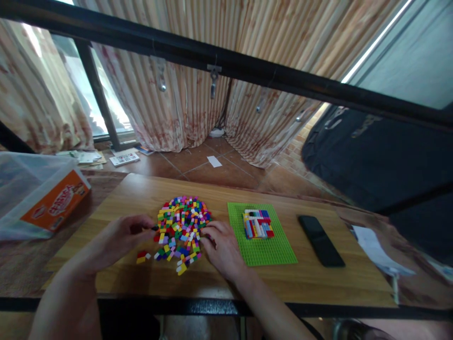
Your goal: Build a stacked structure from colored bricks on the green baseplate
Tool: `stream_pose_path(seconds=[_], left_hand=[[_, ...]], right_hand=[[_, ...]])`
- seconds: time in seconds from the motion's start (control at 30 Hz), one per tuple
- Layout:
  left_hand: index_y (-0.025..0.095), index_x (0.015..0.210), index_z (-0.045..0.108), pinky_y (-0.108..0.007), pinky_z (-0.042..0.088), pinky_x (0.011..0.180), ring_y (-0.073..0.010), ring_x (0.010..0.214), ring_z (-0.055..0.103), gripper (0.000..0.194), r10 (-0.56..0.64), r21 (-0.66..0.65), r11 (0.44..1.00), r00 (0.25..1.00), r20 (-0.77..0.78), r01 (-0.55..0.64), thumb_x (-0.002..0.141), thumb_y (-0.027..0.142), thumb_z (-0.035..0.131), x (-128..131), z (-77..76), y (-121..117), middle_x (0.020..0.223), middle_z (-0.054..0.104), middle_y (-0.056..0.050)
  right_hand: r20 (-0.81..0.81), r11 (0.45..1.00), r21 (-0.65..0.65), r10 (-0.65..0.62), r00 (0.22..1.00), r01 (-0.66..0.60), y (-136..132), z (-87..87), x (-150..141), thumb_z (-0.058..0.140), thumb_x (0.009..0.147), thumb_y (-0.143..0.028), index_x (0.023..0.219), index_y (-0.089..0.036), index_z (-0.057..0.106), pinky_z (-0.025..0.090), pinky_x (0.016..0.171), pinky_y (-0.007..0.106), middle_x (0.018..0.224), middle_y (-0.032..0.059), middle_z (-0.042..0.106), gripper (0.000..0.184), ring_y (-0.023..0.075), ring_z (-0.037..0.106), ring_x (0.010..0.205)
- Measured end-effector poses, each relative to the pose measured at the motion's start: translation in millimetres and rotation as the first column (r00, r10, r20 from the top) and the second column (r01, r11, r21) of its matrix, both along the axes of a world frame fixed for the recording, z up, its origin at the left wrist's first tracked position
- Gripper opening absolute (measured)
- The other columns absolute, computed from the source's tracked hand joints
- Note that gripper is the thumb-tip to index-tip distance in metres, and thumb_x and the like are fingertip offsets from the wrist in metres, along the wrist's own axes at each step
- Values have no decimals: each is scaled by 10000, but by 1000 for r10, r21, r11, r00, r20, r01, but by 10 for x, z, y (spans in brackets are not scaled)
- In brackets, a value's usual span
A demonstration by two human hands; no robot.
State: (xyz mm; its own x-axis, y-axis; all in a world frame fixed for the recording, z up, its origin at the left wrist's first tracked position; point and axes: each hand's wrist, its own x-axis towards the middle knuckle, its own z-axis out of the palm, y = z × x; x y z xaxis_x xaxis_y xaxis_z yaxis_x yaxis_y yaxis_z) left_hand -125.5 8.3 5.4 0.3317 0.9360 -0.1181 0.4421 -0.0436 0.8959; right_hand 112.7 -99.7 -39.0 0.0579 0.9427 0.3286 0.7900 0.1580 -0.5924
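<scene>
A pile of small many-coloured bricks (182, 225) lies in the middle of the wooden table (318, 278). My left hand (122, 236) rests at the pile's left edge, its fingers pinched on a small dark piece. My right hand (221, 245) lies at the pile's right edge with its fingers curled down among the bricks; what they hold I cannot make out. To the right is a green baseplate (264, 250) with a block of built-up coloured bricks (258, 223) on its far half. A few loose bricks (142, 256) lie near my left hand.
A black phone (320, 240) lies right of the baseplate. A sheet of paper (375, 248) hangs over the table's right end. A clear plastic bag with an orange box (53, 203) sits at the left. Curtains and a tiled floor lie beyond the far edge.
</scene>
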Motion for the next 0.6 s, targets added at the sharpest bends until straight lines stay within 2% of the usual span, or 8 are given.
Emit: stream_pose_path(seconds=[0.1,0.17,0.23,0.33,0.43,0.5,0.6], left_hand=[[246,751,744,-329,533,688,-257,752,643,369,-165,-110,978,981,98,175,541,549,760,143,64,-48,785,727,-48],[232,791,737,-310,520,646,-223,699,620,370,-193,-125,969,967,164,215,587,540,749,296,63,-91,755,705,-36],[213,840,726,-285,500,602,-187,646,597,372,-211,-195,944,943,258,264,638,526,732,484,40,-150,731,684,-24],[199,924,710,-230,444,528,-138,583,555,384,-146,-329,900,911,387,284,675,491,730,774,-22,-256,713,666,-8],[183,866,710,-192,417,551,-107,610,529,319,-66,-333,906,863,501,262,680,439,756,980,-87,-351,698,642,5],[173,810,704,-187,408,560,-98,615,514,287,-33,-354,895,832,553,271,674,417,770,1049,-116,-391,686,627,8],[166,784,700,-186,394,562,-89,610,495,271,-9,-389,872,804,595,298,663,392,786,1078,-136,-410,679,618,8]], right_hand=[[-128,997,75,0,992,9,-14,100,-24,600,868,-209,995,-244,693,452,913,363,1020,42,683,161,195,597,983],[-262,994,112,21,965,8,-28,180,-45,584,883,-228,1022,-245,685,475,888,330,997,38,691,173,173,616,959],[-387,992,128,36,921,15,-39,244,-61,583,886,-240,1049,-247,679,497,854,303,981,33,695,190,158,630,932],[-519,987,155,48,853,39,-47,288,-66,609,867,-235,1047,-248,686,514,805,284,943,25,697,197,148,640,877],[-600,974,197,27,800,115,-48,285,-43,656,825,-200,1020,-254,699,521,762,273,897,11,694,207,142,636,827],[-601,963,216,3,799,159,-50,277,-16,674,807,-182,1010,-266,703,524,754,278,875,4,688,222,143,633,815],[-532,957,249,7,847,148,-58,275,32,672,815,-180,1020,-284,701,524,778,297,880,3,685,231,147,633,832]])
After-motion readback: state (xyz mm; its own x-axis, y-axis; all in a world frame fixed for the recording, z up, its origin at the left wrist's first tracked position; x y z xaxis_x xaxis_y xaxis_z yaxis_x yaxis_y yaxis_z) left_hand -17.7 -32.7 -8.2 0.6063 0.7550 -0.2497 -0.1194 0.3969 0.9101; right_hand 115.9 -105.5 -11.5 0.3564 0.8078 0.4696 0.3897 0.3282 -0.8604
